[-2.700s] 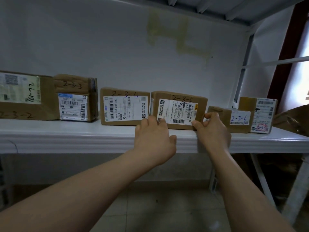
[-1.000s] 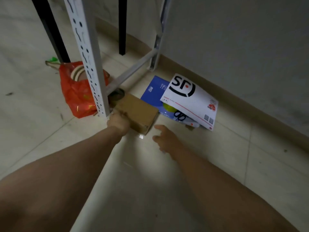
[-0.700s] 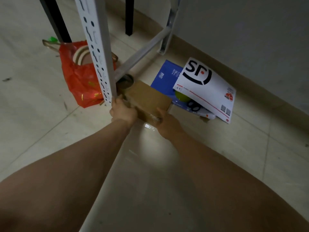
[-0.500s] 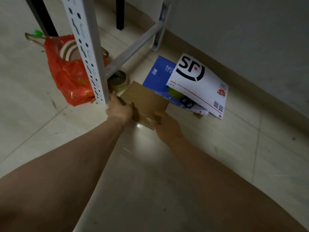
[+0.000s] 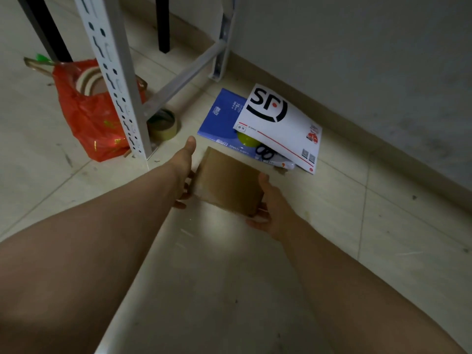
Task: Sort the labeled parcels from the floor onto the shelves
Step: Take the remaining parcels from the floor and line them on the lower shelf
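Parcel shift: compared with half a second ago, the brown parcel point(image 5: 229, 182) is away from the shelf upright point(image 5: 115, 72) and the tape roll point(image 5: 163, 126). It no longer touches the blue pack point(image 5: 222, 118) and sits nearer the person. It looks raised off the floor point(image 5: 383, 226) and is tilted.
Floor: it lies beneath both grips. Beyond the right grip point(image 5: 270, 205) it carries flat mail that may or may not be for sorting. No other cardboard box shows on it.
Shelf upright: it stands beyond and to the left of the left grip point(image 5: 185, 172). No shelf board is in view, so what already stands on the shelves cannot be checked.
Red bag point(image 5: 86, 118): it sits left of the left grip, behind the upright, with rolls of tape inside. I judge it is not a parcel.
White envelope point(image 5: 281, 123): it lies beyond the right grip, overlapping the blue pack.
Brown parcel: it is held between the two grips. The face turned up is plain and shows no label, so its shelf slot cannot be told. The pick-up looks done, which leaves reading the label, carrying the parcel up and setting it down.
Left grip: it is clamped on the parcel's left edge, thumb straight up and fingers curled underneath.
Right grip: it is clamped on the parcel's near right corner, thumb on top and fingers beneath.
Tape roll: it lies just beyond the left grip, at the upright's foot.
Scissors point(image 5: 264, 153): they lie beyond the right grip, tucked under the envelope's edge.
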